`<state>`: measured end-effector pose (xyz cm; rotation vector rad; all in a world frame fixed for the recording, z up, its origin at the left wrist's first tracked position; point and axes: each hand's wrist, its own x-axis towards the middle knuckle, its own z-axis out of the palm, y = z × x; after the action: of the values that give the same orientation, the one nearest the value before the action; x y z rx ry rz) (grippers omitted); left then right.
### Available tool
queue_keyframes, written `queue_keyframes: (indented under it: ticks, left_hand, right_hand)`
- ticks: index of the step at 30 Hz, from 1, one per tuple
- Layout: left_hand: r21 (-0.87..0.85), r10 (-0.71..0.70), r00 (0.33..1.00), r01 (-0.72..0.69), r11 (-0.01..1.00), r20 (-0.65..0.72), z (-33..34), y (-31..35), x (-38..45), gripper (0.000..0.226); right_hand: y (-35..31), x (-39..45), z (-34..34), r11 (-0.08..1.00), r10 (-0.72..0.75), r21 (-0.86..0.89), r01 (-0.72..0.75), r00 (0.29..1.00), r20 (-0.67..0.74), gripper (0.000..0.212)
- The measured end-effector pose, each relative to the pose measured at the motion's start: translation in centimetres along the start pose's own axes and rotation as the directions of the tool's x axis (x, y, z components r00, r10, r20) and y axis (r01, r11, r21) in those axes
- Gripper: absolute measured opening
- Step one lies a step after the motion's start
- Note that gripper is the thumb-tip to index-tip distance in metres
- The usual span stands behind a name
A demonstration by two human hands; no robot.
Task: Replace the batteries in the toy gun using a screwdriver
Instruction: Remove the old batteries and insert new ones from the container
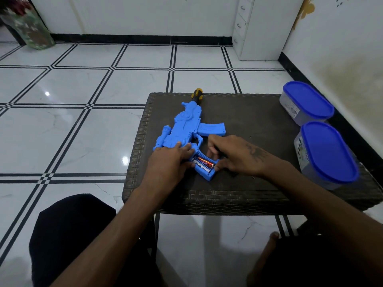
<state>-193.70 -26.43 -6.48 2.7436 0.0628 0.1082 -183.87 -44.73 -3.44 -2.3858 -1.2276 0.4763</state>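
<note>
Cover off, two batteries (202, 163) sit in the gun (186, 129). Left hand (170, 160) presses flat; right hand (234, 156) pinches the battery end. Cover and screwdriver (196, 95) work remain.

We count one blue toy gun (187, 125), two batteries (204, 162) in its grip, one screwdriver (197, 95), two blue-lidded containers (306, 102), and one table (248, 112).

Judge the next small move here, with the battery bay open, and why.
Probably press the red battery flat: its end sits raised under the right hand fingertips, beside the white battery, while the left hand steadies the toy gun. No cover is visible yet.
</note>
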Motion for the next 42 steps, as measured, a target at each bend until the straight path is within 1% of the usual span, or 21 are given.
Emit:
queue_keyframes:
  ticks: [3,8,12,16,18,22,24,26,28,30,33,37,39,42]
  left_hand:
    - [0.012,-0.014,1.000,0.014,1.000,0.007,0.0,0.0,-0.1,0.041]
    - [0.073,-0.023,0.999,0.020,0.997,0.043,-0.3,0.4,0.0,0.040]
    - [0.084,-0.034,0.998,0.030,0.996,0.047,-0.4,0.5,0.0,0.052]
    - [0.090,-0.041,0.998,0.037,0.995,0.047,-0.3,0.5,0.0,0.054]
    - [0.098,-0.043,0.998,0.038,0.995,0.052,-0.2,0.5,0.0,0.053]
    - [0.108,-0.048,0.998,0.044,0.993,0.042,-0.2,0.6,-0.1,0.053]
    - [0.117,-0.048,0.998,0.044,0.992,0.033,-0.1,0.6,-0.2,0.053]
    - [0.095,-0.050,0.998,0.047,0.994,0.030,-0.1,0.7,-0.2,0.051]
    - [0.090,-0.063,0.997,0.059,0.994,0.042,-0.2,0.8,-0.1,0.044]
    - [0.121,-0.061,0.997,0.055,0.991,0.050,-0.2,0.8,0.1,0.036]
    - [0.144,-0.048,0.998,0.041,0.989,0.042,-0.1,0.7,0.1,0.034]
    - [0.136,-0.037,0.999,0.032,0.990,0.034,-0.1,0.5,0.1,0.033]
    - [0.140,-0.030,0.999,0.025,0.990,0.034,-0.1,0.5,0.1,0.033]
    - [0.118,-0.026,1.000,0.024,0.993,0.015,-0.1,0.6,0.0,0.033]
  right_hand:
    - [0.2,0.1,-0.2,0.997,-0.011,0.071,0.012,1.000,-0.018,0.047]
    - [0.8,0.0,0.3,0.987,-0.016,0.154,0.032,0.995,-0.102,0.049]
    - [1.1,-0.2,0.8,0.982,-0.007,0.184,0.037,0.987,-0.163,0.048]
    - [1.0,-0.2,0.8,0.968,-0.034,0.232,0.093,0.969,-0.247,0.041]
    - [0.6,-0.2,0.7,0.974,-0.075,0.189,0.123,0.966,-0.247,0.038]
    - [-0.1,-0.2,0.9,0.982,-0.176,0.040,0.186,0.968,-0.181,0.035]
    - [-0.2,-0.3,0.9,0.977,-0.211,-0.037,0.208,0.963,-0.165,0.039]
    - [-0.1,-0.4,0.9,0.975,-0.214,-0.093,0.202,0.966,-0.144,0.045]
    - [0.1,-0.4,1.0,0.975,-0.194,-0.135,0.176,0.971,-0.137,0.049]
    - [0.1,-0.4,1.0,0.975,-0.178,-0.158,0.157,0.975,-0.133,0.051]
    - [-0.3,-0.4,0.9,0.973,-0.149,-0.194,0.126,0.983,-0.108,0.049]
    - [-0.5,-0.1,0.7,0.984,-0.095,-0.160,0.079,0.991,-0.092,0.051]
    - [-0.6,-0.1,0.6,0.986,-0.088,-0.152,0.072,0.991,-0.102,0.048]
    - [-1.0,-0.3,0.7,0.985,-0.108,-0.147,0.085,0.982,-0.155,0.044]
